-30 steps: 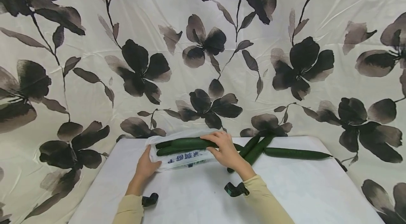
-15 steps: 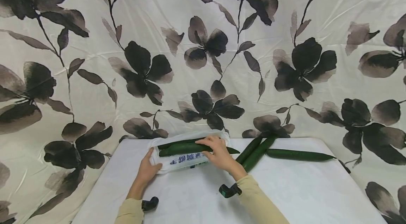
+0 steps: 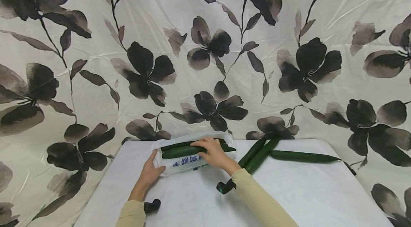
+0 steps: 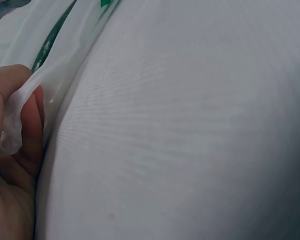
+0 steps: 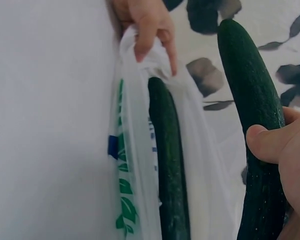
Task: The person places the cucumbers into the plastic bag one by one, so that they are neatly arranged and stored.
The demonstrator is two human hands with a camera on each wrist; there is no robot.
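Observation:
A white plastic bag [image 3: 173, 170] with blue and green print lies along the table's far side, its mouth spread open. My left hand [image 3: 149, 170] pinches the bag's left end; in the left wrist view thumb and finger [image 4: 32, 120] have the thin plastic between them. My right hand [image 3: 212, 151] grips a long dark green cucumber [image 5: 250, 85] around its middle, thumb on top. That cucumber is over the bag's opening, parallel to a second cucumber [image 5: 167, 150] that rests inside the bag. The palm hides part of the held one.
Right of the bag, two cucumbers lie side by side at a slant, a nearer one [image 3: 261, 155] and a farther one [image 3: 252, 151]. Another cucumber [image 3: 303, 156] points rightward beyond them. A floral cloth [image 3: 205, 77] hangs behind the white table [image 3: 192, 205].
My right hand has carried the cucumber left and lower over the bag, its right tip drawing in from near the slanted pair. My left hand keeps its hold on the bag.

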